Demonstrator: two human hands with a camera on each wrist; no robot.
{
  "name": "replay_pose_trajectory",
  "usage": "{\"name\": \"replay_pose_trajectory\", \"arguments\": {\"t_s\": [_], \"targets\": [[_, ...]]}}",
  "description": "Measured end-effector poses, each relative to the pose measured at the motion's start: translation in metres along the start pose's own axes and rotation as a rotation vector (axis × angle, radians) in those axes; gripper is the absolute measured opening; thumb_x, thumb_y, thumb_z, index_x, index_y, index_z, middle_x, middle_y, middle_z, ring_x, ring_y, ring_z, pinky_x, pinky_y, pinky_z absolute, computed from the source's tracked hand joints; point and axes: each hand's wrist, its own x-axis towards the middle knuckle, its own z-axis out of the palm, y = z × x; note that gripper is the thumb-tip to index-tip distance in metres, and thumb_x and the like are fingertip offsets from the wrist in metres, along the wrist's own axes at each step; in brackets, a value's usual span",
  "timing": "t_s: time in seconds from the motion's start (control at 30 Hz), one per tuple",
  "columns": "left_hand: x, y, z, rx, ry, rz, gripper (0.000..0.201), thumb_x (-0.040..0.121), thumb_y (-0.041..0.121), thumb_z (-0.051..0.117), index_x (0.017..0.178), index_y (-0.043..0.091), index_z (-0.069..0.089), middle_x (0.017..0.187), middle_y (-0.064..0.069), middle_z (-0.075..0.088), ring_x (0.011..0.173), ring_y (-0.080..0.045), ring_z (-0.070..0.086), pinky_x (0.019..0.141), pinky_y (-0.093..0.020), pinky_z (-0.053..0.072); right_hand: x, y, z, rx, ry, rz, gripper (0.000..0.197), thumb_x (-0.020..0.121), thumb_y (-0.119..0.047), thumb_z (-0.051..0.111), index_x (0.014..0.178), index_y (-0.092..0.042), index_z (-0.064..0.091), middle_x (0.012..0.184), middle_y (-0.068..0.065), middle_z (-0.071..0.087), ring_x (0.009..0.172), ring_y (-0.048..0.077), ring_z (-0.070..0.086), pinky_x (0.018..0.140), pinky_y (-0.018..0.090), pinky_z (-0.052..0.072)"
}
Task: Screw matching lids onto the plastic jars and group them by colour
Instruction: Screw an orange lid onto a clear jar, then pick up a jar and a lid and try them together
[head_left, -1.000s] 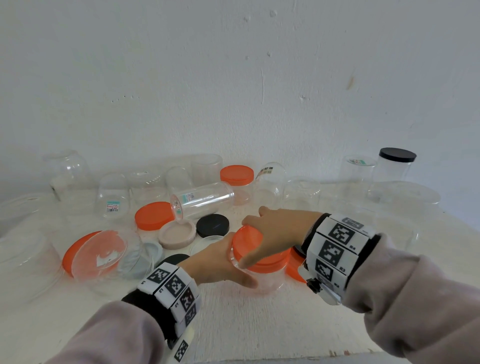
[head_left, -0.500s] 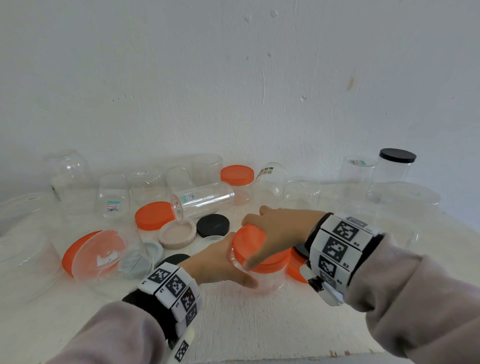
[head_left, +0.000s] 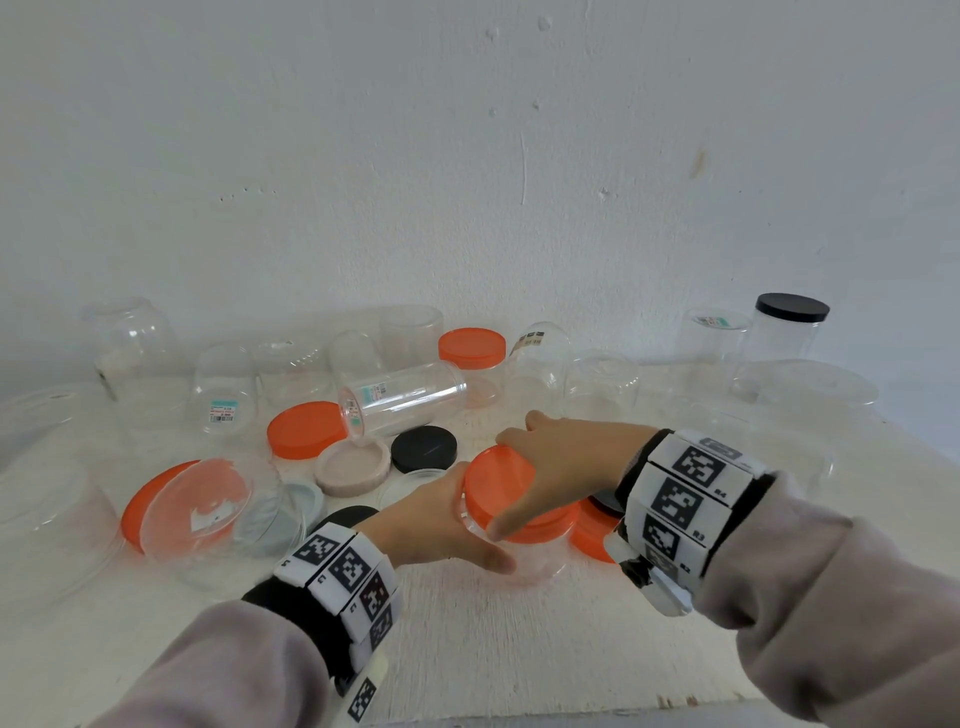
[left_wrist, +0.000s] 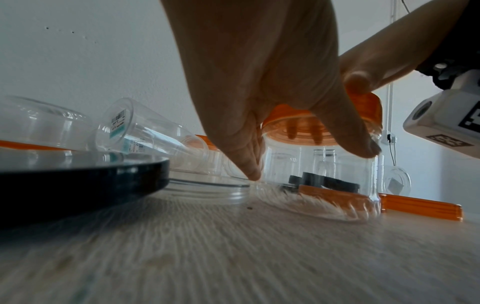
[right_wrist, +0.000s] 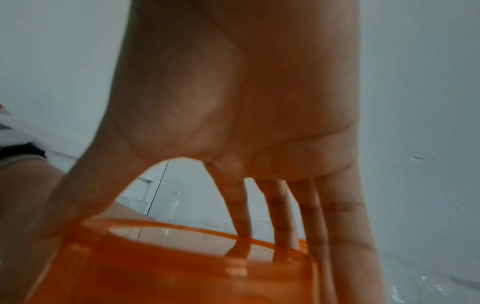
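A clear plastic jar (head_left: 540, 558) stands near the table's front, capped by an orange lid (head_left: 498, 480). My left hand (head_left: 441, 525) wraps round the jar's body from the left, thumb along its front. My right hand (head_left: 561, 462) lies over the lid, thumb and fingers curled round its rim. In the left wrist view the jar (left_wrist: 319, 181) is seen under my left hand (left_wrist: 262, 115) with the orange lid (left_wrist: 369, 105) on top. The right wrist view shows my right hand (right_wrist: 233, 144) spread over the orange lid (right_wrist: 168, 265).
Loose lids lie behind the jar: orange (head_left: 304, 428), beige (head_left: 353, 465), black (head_left: 423, 449), another orange (head_left: 592, 530) under my right wrist. A clear jar (head_left: 405, 397) lies on its side. An orange-lidded jar (head_left: 471, 348) and black-lidded jar (head_left: 789, 332) stand by the wall.
My right hand has turned slightly on the orange lid; the jar and left hand stay in the same place.
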Motion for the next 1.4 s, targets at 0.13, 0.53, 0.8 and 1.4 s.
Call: {"name": "replay_pose_trajectory", "arguments": {"t_s": [0.13,0.53,0.8,1.4], "targets": [[0.0,0.001,0.0,0.016,-0.003,0.0,0.108,0.057,0.031,0.093,0.144,0.029,0.03,0.134,0.013,0.051,0.123,-0.009,0.05,0.108,-0.035,0.041,-0.001,0.001,-0.008,-0.014,-0.099,-0.025,0.114,0.062,-0.072,0.073,0.15,-0.045,0.006,0.15,-0.007,0.021,0.136,0.024,0.03,0.101,0.043,0.035],[-0.001,0.002,0.0,0.027,-0.001,0.001,0.109,0.056,0.032,0.093,0.144,0.03,0.029,0.134,0.013,0.051,0.124,-0.01,0.05,0.109,-0.037,0.041,-0.002,0.006,0.0,0.035,0.01,-0.073,0.107,0.063,-0.073,0.071,0.148,-0.038,0.017,0.138,-0.008,0.031,0.125,0.018,0.032,0.097,0.04,0.04],[-0.002,0.004,0.001,0.014,0.009,0.025,0.104,0.057,0.031,0.093,0.142,0.032,0.034,0.13,0.016,0.053,0.12,-0.006,0.051,0.105,-0.032,0.044,-0.003,0.01,0.015,0.027,0.13,-0.104,0.103,0.065,-0.08,0.062,0.147,-0.03,0.024,0.131,-0.005,0.034,0.108,0.012,0.03,0.083,0.032,0.037],[-0.01,0.009,-0.002,-0.147,-0.04,0.005,0.124,0.059,0.032,0.092,0.141,0.061,0.004,0.144,0.021,0.028,0.134,-0.008,0.04,0.115,-0.033,0.033,0.076,0.073,-0.016,0.259,0.341,0.08,0.072,0.091,-0.057,0.052,0.144,-0.011,0.037,0.146,0.01,0.036,0.134,0.027,0.033,0.106,0.04,0.033]]}}
